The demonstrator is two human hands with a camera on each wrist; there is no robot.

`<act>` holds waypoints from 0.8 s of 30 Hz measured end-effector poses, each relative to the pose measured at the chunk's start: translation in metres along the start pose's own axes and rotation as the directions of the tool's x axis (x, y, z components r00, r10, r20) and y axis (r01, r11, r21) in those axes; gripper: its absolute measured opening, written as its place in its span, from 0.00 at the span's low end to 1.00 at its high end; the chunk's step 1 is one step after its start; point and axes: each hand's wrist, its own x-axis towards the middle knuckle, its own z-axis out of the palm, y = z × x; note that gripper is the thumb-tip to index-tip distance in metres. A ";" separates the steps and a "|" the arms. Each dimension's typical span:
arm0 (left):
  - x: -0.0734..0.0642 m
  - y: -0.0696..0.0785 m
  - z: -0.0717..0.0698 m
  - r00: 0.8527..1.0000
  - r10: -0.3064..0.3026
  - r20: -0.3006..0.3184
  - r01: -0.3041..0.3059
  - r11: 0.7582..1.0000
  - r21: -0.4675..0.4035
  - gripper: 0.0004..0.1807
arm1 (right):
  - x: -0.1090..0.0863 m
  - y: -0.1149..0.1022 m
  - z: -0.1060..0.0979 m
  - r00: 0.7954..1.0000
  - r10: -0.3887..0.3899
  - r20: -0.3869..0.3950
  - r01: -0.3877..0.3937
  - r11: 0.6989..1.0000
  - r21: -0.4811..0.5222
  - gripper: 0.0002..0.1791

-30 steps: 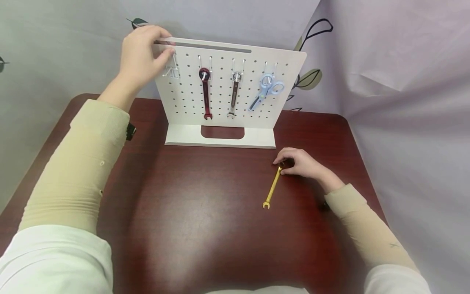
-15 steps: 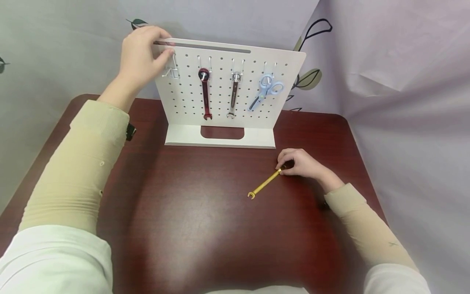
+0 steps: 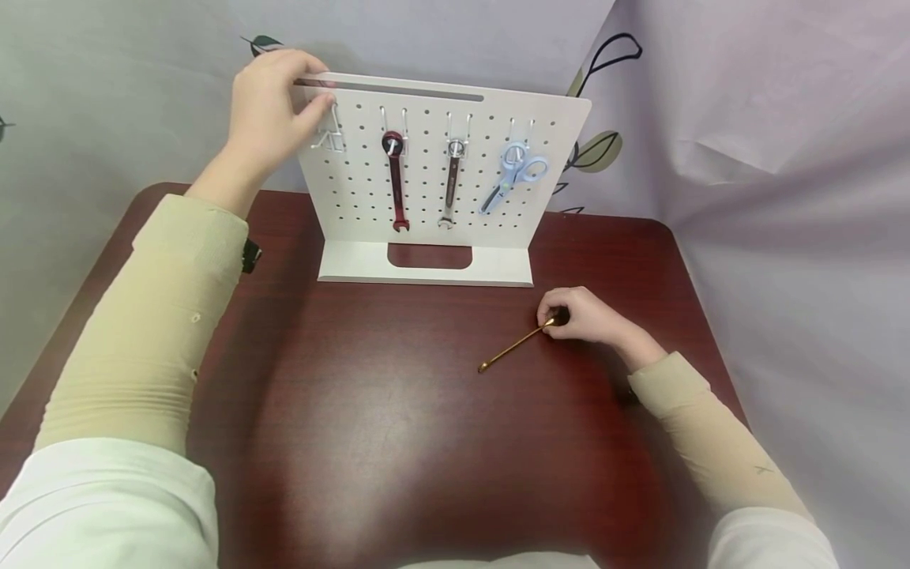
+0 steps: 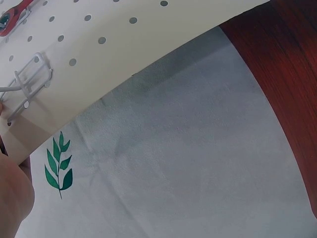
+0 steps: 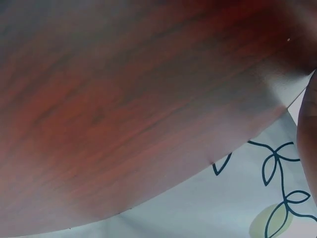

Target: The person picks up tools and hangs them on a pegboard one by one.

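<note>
My left hand [image 3: 266, 103] grips the upper left corner of a white pegboard stand [image 3: 359, 257], with the thumb on its front and fingers in the long slot at the top. Front right of the stand, my right hand [image 3: 586, 314] pinches a gold combination wrench [image 3: 515, 345] by one end. The wrench is seen edge-on, its other end pointing left and toward me; the pinched end is partly hidden by the fingers. On the board hang a red wrench [image 3: 397, 186], a silver wrench [image 3: 452, 182] and light blue scissors [image 3: 506, 182]. A bare white hook [image 3: 330, 141] is beside my left thumb.
The stand rests near the back of a dark red-brown table [image 3: 398, 411]. Behind and to the right hangs a pale cloth [image 3: 782, 237] with leaf patterns, close to the table's edges. The right wrist view shows mostly tabletop, with part of the hand at its right edge.
The gold wrench's free end has swung left and away from me, and the wrench has turned from flat to edge-on between my right fingers. My left hand keeps its grip on the board.
</note>
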 end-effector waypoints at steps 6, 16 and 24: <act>0.000 0.000 0.000 1.000 0.002 -0.001 -0.002 1.000 0.001 0.16 | 0.000 -0.001 -0.001 0.999 0.023 0.035 -0.024 1.000 0.013 0.07; 0.000 0.001 0.001 1.000 0.007 0.006 -0.008 1.000 0.006 0.16 | 0.000 -0.004 -0.002 0.999 0.041 -0.031 -0.036 0.988 0.152 0.07; 0.001 0.002 0.001 1.000 0.013 0.006 -0.013 1.000 0.007 0.16 | 0.014 -0.021 0.000 0.989 0.038 -0.141 0.010 0.945 0.328 0.04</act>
